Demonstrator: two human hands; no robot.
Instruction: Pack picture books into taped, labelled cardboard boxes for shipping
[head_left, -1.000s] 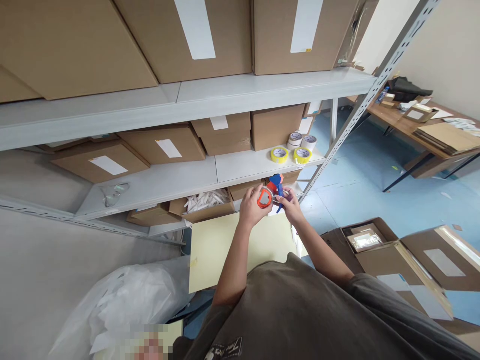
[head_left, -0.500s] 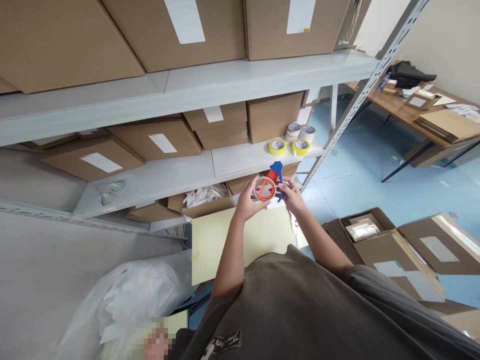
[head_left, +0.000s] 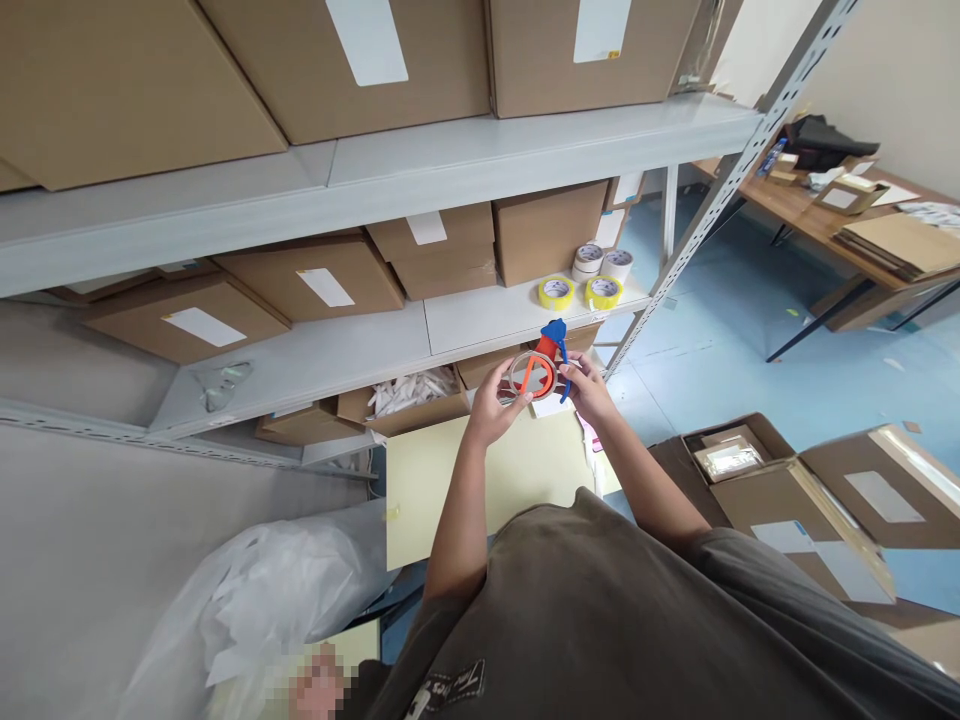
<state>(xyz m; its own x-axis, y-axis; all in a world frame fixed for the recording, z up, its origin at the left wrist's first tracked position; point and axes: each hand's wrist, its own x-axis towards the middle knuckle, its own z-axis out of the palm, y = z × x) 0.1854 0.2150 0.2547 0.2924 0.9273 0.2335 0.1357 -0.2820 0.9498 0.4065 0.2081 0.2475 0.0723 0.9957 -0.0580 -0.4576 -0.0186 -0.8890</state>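
My left hand (head_left: 489, 408) is closed around the side of a thin, pale ring, which looks like a tape roll or its core (head_left: 513, 384). The ring lies against the red hub of a tape dispenser (head_left: 552, 345), overlapping it; whether it sits fully on the hub I cannot tell. Fingers of my right hand (head_left: 589, 390) grip the dispenser's blue part at its right side. Both hands are raised in front of the shelf edge. On the shelf just beyond are two yellow-edged tape rolls (head_left: 556, 293) and several white tape rolls (head_left: 618, 264).
Cardboard boxes (head_left: 547, 235) line the metal shelves (head_left: 360, 345). A pale yellow board (head_left: 427, 480) lies below my arms. Open cartons (head_left: 795, 510) stand at my right, a plastic bag (head_left: 262, 590) at lower left. Another person's blurred hand (head_left: 321, 680) shows at the bottom.
The ring and the red hub have shifted slightly against each other, with the hub now showing further right within the ring. Both hands keep their grips.
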